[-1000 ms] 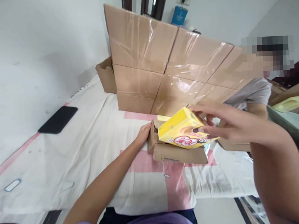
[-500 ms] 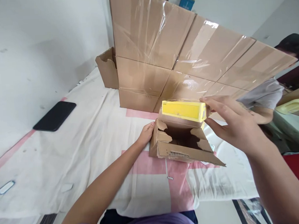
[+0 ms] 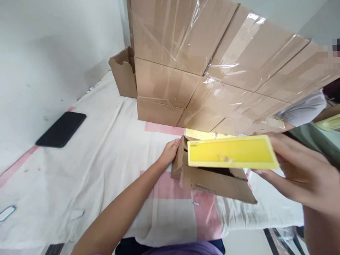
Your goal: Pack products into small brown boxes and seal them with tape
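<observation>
Yellow box (image 3: 231,153), right hand (image 3: 307,174) pinching its end, above open carton (image 3: 221,181), left hand (image 3: 170,152) gripping carton's side

At centre, a retail box (image 3: 233,153) is above a cardboard carton (image 3: 217,182) on a tablecloth (image 3: 104,160); behind, upper right, a cardboard partition (image 3: 231,61).

Seeing super bright yellow on the packet (image 3: 230,153), with a paler yellow border. Getting plain cardboard brown on the open box (image 3: 213,181) and the big panel (image 3: 170,80), kinda off-white with pink blocks on the cloth (image 3: 109,156), solid black on the flat slab (image 3: 61,129), purple on the shirt (image 3: 178,254).
</observation>
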The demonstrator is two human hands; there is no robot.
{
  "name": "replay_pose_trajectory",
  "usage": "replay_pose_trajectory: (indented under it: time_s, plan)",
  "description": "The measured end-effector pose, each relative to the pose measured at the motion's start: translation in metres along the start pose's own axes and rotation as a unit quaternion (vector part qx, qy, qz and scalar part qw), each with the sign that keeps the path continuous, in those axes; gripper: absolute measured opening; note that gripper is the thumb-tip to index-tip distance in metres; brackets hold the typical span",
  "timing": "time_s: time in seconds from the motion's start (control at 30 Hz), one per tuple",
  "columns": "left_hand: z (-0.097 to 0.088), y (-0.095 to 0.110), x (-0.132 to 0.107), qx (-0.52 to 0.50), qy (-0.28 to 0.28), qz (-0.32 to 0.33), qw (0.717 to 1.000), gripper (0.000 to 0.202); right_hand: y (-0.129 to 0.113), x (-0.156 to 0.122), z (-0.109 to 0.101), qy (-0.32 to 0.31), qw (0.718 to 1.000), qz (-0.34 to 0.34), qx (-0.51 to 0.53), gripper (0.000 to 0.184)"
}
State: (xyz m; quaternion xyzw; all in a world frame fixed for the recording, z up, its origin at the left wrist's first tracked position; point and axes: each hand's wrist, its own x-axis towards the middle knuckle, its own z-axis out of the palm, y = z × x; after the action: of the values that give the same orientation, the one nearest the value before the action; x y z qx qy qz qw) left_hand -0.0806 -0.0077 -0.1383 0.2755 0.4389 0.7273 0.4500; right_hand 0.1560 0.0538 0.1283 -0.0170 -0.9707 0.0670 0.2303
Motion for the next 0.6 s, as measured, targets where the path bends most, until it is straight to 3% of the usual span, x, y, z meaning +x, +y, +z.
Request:
replay_pose_trajectory:
  time_s: [0.27,0.43,0.6]
  plan:
    - [0.002,0.004,-0.006,0.024,-0.013,0.024,0.999,0.054,0.009,0.006,0.014,0.014,0.991,-0.024,-0.128,0.075]
    - [0.001,0.002,-0.006,0.035,0.003,0.024,0.999,0.058,0.006,0.002,0.021,-0.039,0.969,-0.056,-0.237,0.071]
    - [0.0,0.003,-0.008,0.04,0.037,0.001,0.999,0.054,0.003,-0.003,0.016,-0.035,0.983,-0.044,-0.176,0.059]
